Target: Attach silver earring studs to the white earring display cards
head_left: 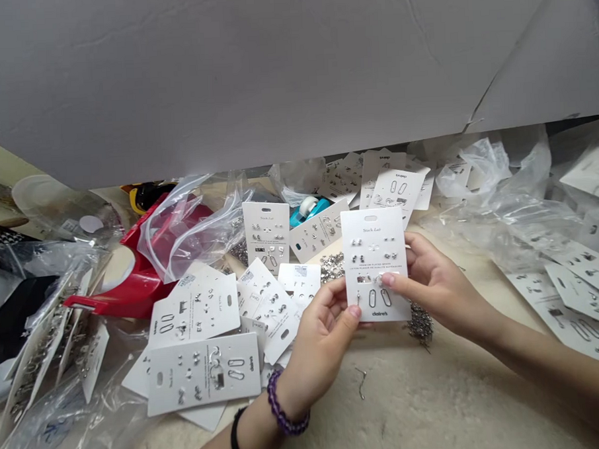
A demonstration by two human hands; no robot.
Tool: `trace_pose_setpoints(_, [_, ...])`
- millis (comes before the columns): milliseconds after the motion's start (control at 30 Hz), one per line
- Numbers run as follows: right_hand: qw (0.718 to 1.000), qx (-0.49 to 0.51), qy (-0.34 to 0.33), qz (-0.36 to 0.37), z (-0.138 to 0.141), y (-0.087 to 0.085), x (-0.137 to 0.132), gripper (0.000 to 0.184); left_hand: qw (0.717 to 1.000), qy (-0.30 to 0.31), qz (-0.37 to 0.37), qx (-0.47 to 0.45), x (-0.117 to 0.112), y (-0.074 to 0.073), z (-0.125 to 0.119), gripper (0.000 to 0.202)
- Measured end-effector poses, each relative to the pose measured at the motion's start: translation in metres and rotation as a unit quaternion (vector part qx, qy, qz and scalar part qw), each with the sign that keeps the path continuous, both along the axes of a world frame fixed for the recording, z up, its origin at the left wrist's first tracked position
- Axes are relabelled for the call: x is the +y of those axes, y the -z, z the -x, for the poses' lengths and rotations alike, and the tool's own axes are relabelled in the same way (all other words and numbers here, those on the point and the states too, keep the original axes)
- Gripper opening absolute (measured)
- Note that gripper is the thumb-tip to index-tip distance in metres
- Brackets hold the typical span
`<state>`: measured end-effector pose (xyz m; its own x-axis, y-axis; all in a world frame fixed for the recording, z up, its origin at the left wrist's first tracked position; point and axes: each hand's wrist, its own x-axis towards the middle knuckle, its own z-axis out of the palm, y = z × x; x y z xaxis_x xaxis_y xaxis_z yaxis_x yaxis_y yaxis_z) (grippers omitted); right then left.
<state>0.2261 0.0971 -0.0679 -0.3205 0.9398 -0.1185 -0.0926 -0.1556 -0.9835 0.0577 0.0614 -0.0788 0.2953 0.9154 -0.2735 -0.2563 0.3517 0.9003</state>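
A white earring card (374, 248) with several studs and two oval hoops is held upright in front of me. My left hand (328, 329) grips its lower left edge, thumb on the front and fingers behind. From the right, my right hand (428, 282) holds the same card, its thumb pressed on the front near a small earring. Behind the card lie heaps of small metal pieces (421, 325), partly hidden. A single dangling earring piece (361, 383) lies on the table below my hands.
Loose earring cards (203, 374) overlap at the left, and more (566, 312) lie at the right. A red plastic tray (132, 258), a teal tape dispenser (309, 211) and clear plastic bags (496, 176) stand around. A large grey-white panel (273, 73) spans the back.
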Motion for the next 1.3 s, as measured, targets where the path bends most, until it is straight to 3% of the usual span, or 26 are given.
trace_pose_setpoints(233, [0.999, -0.025, 0.004, -0.039, 0.002, 0.002, -0.004, 0.041, 1.000, -0.018, 0.016, -0.004, 0.001, -0.001, 0.000, 0.028])
trace_pose_setpoints(400, [0.989, -0.061, -0.008, -0.138, 0.001, 0.001, -0.012, 0.046, 0.999, -0.035, 0.023, -0.014, 0.002, 0.003, 0.000, 0.016])
trace_pose_setpoints(500, [0.969, -0.062, 0.039, -0.236, -0.005, 0.005, -0.005, 0.036, 0.993, -0.042, 0.065, -0.084, 0.003, 0.005, 0.002, 0.013])
trace_pose_setpoints(567, [0.952, -0.118, 0.088, -0.270, -0.010, 0.009, 0.006, 0.025, 0.979, -0.053, 0.106, -0.163, 0.004, 0.005, 0.004, 0.015])
trace_pose_setpoints(633, [0.927, -0.240, 0.081, -0.276, -0.015, 0.016, 0.018, 0.017, 0.958, -0.067, 0.143, -0.239, 0.004, 0.003, 0.006, 0.018])
trace_pose_setpoints(733, [0.869, -0.403, -0.002, -0.288, -0.018, 0.025, 0.029, 0.014, 0.930, -0.081, 0.164, -0.318, 0.003, -0.001, 0.008, 0.025])
trace_pose_setpoints(867, [0.814, -0.493, -0.037, -0.306, -0.013, 0.033, 0.031, 0.014, 0.915, -0.056, 0.167, -0.362, 0.001, -0.004, 0.007, 0.025])
trace_pose_setpoints(1300, [0.791, -0.537, -0.021, -0.292, 0.002, 0.041, 0.033, 0.014, 0.887, -0.033, 0.208, -0.410, -0.001, -0.002, 0.006, 0.021])
